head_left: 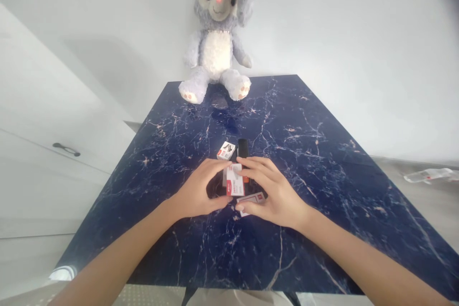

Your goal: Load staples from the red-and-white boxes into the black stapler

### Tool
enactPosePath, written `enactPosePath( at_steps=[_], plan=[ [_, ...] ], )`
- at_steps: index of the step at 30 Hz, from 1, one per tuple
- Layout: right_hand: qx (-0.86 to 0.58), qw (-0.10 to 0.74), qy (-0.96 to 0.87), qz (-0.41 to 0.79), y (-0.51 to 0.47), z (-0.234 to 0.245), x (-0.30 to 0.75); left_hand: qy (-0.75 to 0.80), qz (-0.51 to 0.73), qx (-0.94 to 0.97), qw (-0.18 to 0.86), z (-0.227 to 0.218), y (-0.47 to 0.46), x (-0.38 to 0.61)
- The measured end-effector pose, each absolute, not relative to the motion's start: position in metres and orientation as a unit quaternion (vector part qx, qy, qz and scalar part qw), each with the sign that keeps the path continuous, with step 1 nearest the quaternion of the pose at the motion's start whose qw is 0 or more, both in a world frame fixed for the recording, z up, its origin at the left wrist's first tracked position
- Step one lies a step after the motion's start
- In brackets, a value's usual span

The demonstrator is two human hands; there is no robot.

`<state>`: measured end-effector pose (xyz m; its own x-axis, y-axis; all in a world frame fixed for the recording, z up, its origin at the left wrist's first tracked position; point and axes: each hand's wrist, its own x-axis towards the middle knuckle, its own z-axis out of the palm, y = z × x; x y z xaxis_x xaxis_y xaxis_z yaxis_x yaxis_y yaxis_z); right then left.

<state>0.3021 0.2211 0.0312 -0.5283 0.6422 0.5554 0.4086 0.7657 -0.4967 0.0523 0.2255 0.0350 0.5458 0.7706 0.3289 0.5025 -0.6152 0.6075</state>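
A small white-and-red box is held between both hands above the middle of a dark blue marbled table. The left hand is closed on the box's left edge, thumb below and fingers on top; the right hand is closed on its right edge likewise. A second such box is seen under the right thumb — contact cannot be confirmed. A third box lies just beyond the hands, beside a black object. A plush rabbit is seated at the far edge against the wall.
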Motion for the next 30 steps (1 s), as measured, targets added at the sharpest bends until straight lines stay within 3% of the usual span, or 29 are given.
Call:
enactPosePath(
  at_steps=[6, 11, 15, 19, 30],
  plan=[
    [-0.360, 0.355, -0.851, 0.144, 0.223, 0.043, 0.315, 0.415, 0.245, 0.852, 0.203, 0.039, 0.234, 0.038],
    [-0.410, 0.203, -0.876, 0.150, 0.226, 0.051, 0.321, 0.436, 0.180, 0.859, 0.199, 0.035, 0.237, 0.038],
    [-0.385, 0.097, -0.886, 0.241, 0.230, 0.061, 0.331, 0.415, 0.163, 0.875, 0.187, 0.033, 0.236, 0.040],
    [-0.344, 0.096, -0.875, 0.327, 0.229, 0.070, 0.335, 0.409, 0.164, 0.877, 0.192, 0.031, 0.236, 0.041],
    [-0.330, 0.099, -0.886, 0.310, 0.225, 0.060, 0.323, 0.429, 0.215, 0.859, 0.177, 0.030, 0.234, 0.051]
  ],
)
